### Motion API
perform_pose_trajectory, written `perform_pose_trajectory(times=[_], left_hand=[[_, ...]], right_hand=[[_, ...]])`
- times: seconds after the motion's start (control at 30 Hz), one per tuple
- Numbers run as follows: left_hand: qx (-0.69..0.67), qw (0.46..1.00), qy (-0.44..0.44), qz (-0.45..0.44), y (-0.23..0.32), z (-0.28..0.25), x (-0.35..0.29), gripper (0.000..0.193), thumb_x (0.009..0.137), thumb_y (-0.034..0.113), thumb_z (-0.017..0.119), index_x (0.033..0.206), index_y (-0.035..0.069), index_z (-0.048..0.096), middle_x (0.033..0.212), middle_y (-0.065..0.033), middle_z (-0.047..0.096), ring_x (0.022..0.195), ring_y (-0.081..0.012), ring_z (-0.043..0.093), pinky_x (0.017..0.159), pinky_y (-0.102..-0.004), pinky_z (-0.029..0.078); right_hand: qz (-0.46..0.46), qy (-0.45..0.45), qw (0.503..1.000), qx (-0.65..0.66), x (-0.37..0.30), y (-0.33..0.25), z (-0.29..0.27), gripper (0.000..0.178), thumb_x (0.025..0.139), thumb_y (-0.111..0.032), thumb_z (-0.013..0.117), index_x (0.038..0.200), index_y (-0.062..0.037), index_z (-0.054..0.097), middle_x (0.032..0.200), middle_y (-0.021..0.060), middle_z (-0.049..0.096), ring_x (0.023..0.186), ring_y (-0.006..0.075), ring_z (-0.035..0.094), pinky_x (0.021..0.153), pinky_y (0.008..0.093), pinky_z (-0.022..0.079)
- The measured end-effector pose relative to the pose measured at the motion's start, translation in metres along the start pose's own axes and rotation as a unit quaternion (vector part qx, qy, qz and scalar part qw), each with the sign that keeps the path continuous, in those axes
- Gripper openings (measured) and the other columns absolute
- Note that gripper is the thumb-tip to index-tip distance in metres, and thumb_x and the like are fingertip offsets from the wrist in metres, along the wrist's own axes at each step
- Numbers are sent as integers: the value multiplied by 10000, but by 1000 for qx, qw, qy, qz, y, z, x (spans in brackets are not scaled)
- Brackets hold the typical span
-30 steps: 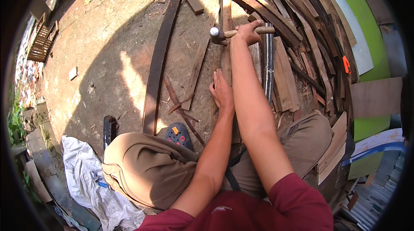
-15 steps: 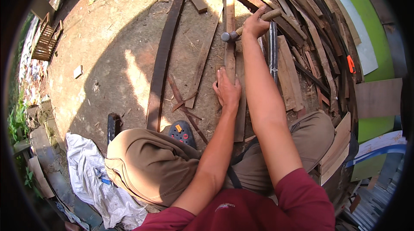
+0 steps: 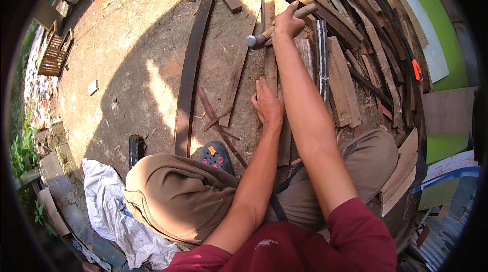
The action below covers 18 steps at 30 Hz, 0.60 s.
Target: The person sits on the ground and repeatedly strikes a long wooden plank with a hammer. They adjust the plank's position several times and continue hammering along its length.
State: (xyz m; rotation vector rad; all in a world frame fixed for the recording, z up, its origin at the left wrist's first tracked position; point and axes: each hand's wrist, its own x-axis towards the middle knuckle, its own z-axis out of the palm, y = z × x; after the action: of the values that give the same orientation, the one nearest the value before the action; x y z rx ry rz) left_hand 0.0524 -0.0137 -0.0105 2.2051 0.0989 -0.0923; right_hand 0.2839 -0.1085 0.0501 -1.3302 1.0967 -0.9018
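Note:
My right hand (image 3: pixel 289 22) is wrapped round the wooden handle of a hammer (image 3: pixel 304 11). The hammer lies crosswise over a long wooden beam (image 3: pixel 267 3), its metal head out past the beam's left side. Nearer to me, my left hand (image 3: pixel 268 101) grips the same beam, with fingers laid over its left side and top; the thumb is on the right. The beam runs away from me to the far edge of the view. Whether the hammer touches the wood I cannot tell.
A dark plank (image 3: pixel 194 74) and a thinner board (image 3: pixel 241 69) lie on the ground to the left. Stacked lumber (image 3: pixel 371 33) curves along the right, with an orange-handled tool (image 3: pixel 417 70) on it. A white sheet (image 3: pixel 109 206) spreads by my left knee.
My right hand and the hammer have shifted left, so the hammer's head now reaches beyond the beam's left side. My left hand stays in its place on the beam.

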Motion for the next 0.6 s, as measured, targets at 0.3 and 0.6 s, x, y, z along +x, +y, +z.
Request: perform_pose_trajectory(times=[0.3, 0.6], left_hand=[[11, 1000, -4, -6, -13, -11, 2, 691, 891, 185, 717, 1473, -34, 416, 1504, -216, 493, 1457, -296, 401, 1149, -501, 254], [21, 1000, -14, -18, -12, -9, 3, 682, 884, 115, 695, 1487, -20, 405, 1511, -209, 487, 1471, -289, 381, 1157, -494, 246]], right_hand=[[106, 18, 991, 76, -34, -18, -14, 682, 1003, -540, 557, 884, 131, 594, 828, 247, 678, 798, 382, 704, 701, 470, 563], [21, 25, 998, 55, -23, -5, -15, 640, 1003, -515, 564, 1004, 124, 583, 976, 297, 674, 944, 431, 682, 816, 499, 533]])
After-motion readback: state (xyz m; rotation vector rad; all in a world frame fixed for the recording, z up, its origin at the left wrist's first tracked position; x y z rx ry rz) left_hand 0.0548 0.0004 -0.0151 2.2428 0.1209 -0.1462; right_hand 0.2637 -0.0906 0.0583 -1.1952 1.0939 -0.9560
